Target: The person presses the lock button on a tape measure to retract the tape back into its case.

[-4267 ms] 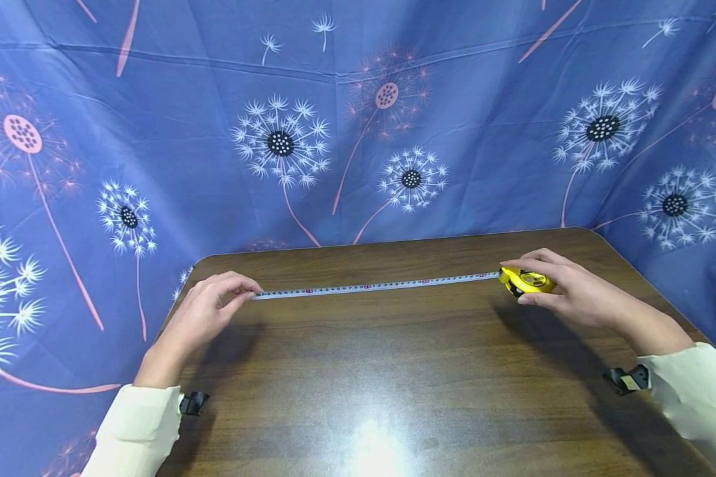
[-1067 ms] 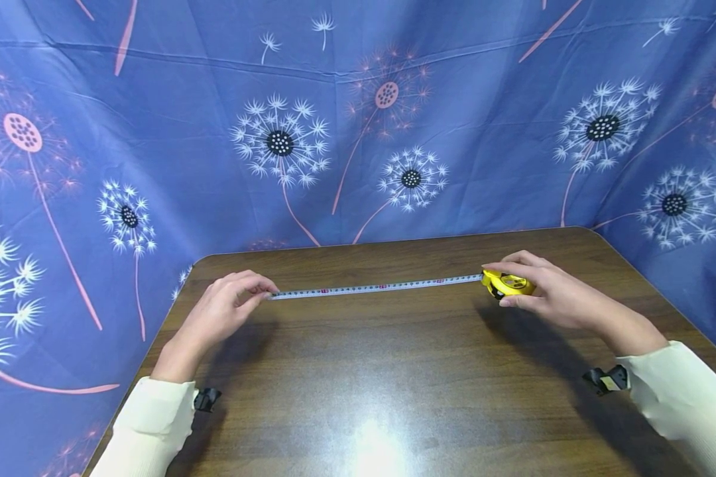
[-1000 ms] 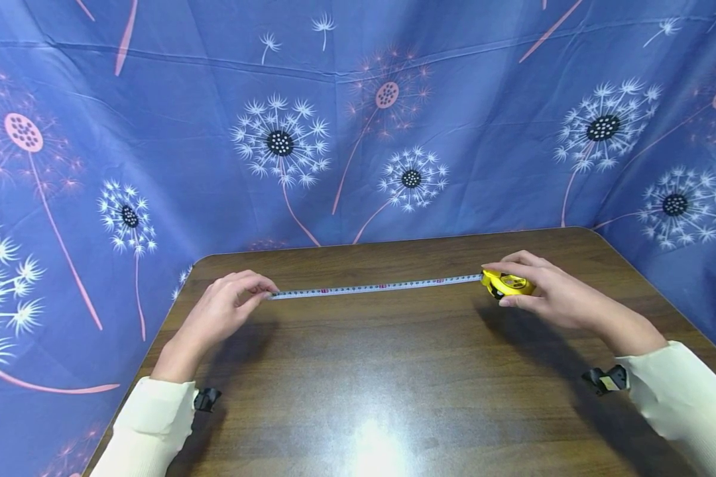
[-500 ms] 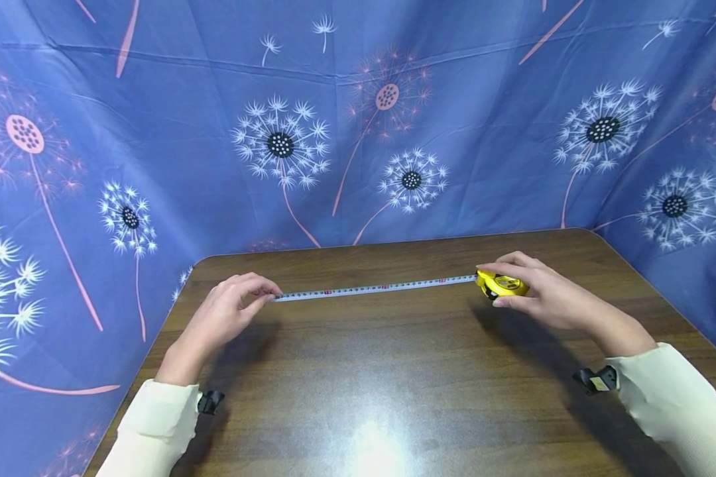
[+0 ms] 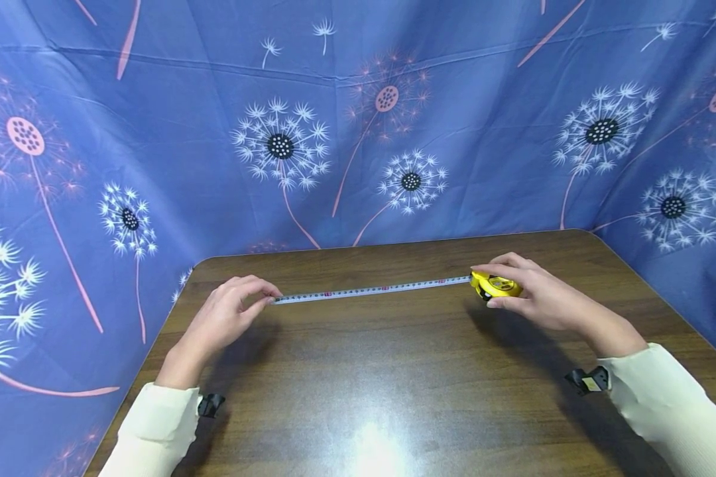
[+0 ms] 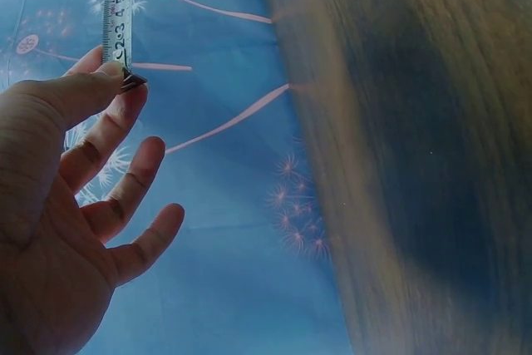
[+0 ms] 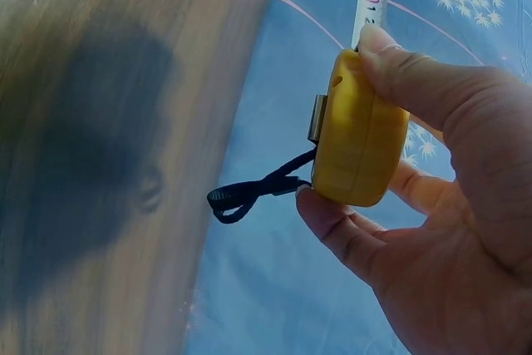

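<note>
A yellow tape measure (image 5: 495, 286) sits in my right hand (image 5: 543, 296), gripped between thumb and fingers. Its white blade (image 5: 370, 290) stretches leftward, nearly straight, to my left hand (image 5: 223, 315). There the thumb and index finger pinch the blade's end; the dark metal hook (image 6: 133, 81) shows just below the thumb in the left wrist view, with the other fingers spread. In the right wrist view the thumb lies at the blade's mouth by the red 30 mark, and a black wrist strap (image 7: 249, 193) hangs from the case beside a metal clip (image 7: 317, 118). Shadows fall below both hands.
Beneath the hands is a brown wood-grain table (image 5: 334, 364) with a bright light reflection near its front. A blue cloth with a dandelion print (image 5: 346, 132) hangs behind the table and along its sides. Both sleeves are pale, with black wrist cameras.
My right hand has moved left with the tape measure case, and my left hand has shifted right since the oldest frame. Less blade shows between them now. Both grips look unchanged.
</note>
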Demonstrator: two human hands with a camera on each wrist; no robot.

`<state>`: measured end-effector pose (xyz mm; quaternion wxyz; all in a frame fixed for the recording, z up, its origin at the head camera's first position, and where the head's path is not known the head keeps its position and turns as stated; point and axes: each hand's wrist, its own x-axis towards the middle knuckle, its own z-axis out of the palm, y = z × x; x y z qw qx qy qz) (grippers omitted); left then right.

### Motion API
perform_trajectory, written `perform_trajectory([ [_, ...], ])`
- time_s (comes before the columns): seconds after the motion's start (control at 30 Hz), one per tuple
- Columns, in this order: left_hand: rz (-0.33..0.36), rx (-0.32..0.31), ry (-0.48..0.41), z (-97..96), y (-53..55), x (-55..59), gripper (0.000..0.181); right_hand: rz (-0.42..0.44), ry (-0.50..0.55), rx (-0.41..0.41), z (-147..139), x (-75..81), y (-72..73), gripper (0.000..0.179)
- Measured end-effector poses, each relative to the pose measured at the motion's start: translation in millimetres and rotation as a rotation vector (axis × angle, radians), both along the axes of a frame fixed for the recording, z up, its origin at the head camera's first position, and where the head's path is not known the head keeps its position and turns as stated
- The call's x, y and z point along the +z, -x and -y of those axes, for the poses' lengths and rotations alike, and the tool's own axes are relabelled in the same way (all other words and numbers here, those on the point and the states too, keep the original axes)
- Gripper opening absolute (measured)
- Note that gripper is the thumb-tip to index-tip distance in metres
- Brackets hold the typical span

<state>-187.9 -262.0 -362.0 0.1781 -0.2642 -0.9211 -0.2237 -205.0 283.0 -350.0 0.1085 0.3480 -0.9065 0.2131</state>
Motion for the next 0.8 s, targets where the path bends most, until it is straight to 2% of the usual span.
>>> perform_trajectory([
  [0.23,0.004,0.001,-0.009,-1.1,2.1,-1.1,0.016,-0.003,-0.006,0.004,4.2,0.2,1.2,0.060],
  [0.57,-0.002,-0.008,-0.015,-4.0,3.8,-0.5,0.017,0.053,-0.004,-0.017,9.4,-1.1,0.1,0.060],
  [0.8,-0.014,-0.024,-0.017,-5.4,7.3,-0.8,0.017,0.040,-0.005,-0.012,11.8,-2.3,0.5,0.060],
])
